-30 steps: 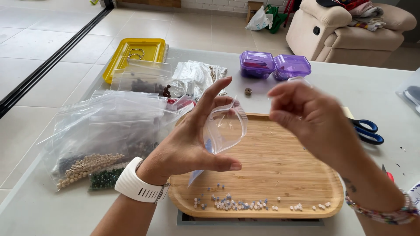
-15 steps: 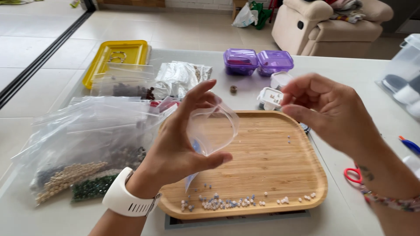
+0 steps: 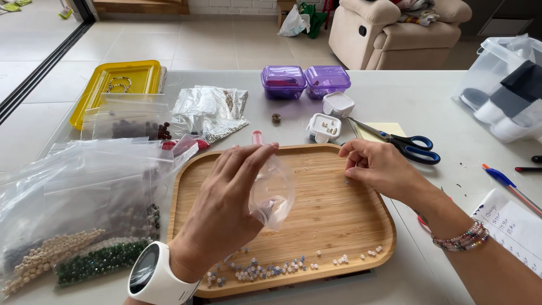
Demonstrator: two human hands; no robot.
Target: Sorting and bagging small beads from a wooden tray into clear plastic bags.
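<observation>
My left hand (image 3: 226,203), with a white watch on its wrist, holds a small clear zip bag (image 3: 272,195) over the wooden tray (image 3: 339,226). My right hand (image 3: 381,169) rests low at the tray's right side, its fingertips pinched down at a lone bead (image 3: 348,182) on the wood. A row of small blue, white and pink beads (image 3: 271,270) lies along the tray's near edge.
Clear bags of beads (image 3: 79,226) lie left of the tray. Behind stand a yellow tray (image 3: 118,85), two purple boxes (image 3: 305,82), two small white containers (image 3: 330,116) and blue-handled scissors (image 3: 406,144). A plastic bin (image 3: 502,96), pens and paper are at right.
My right hand has dropped from mid-air down to the tray's right side. My left hand has lowered and tilted the small bag. The camera view has shifted right.
</observation>
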